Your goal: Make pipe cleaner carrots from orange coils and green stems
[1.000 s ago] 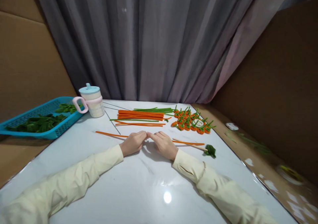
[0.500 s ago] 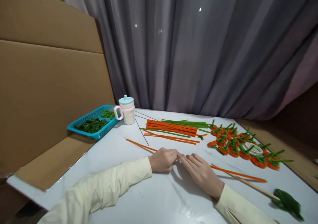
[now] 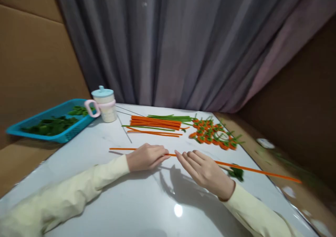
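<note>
A long orange pipe cleaner runs nearly level through both hands, above the white table. My left hand is closed round it, with thumb and fingertips pinching it near the middle. To the right, my right hand holds the same pipe cleaner under bent fingers; its index finger points toward the left hand. A short orange stretch shows between the hands. Behind the right wrist lies a wooden stick with a dark green leaf piece, partly hidden by the hand.
Orange pipe cleaners and green ones lie bundled at the back. Right of them sit several orange-and-green pieces and a white ring. A lidded cup and blue basket of green pieces stand left. Cardboard flanks the table.
The hands have moved slightly apart, baring the pipe cleaner between them, and it is raised off the table. The camera view has shifted right.
</note>
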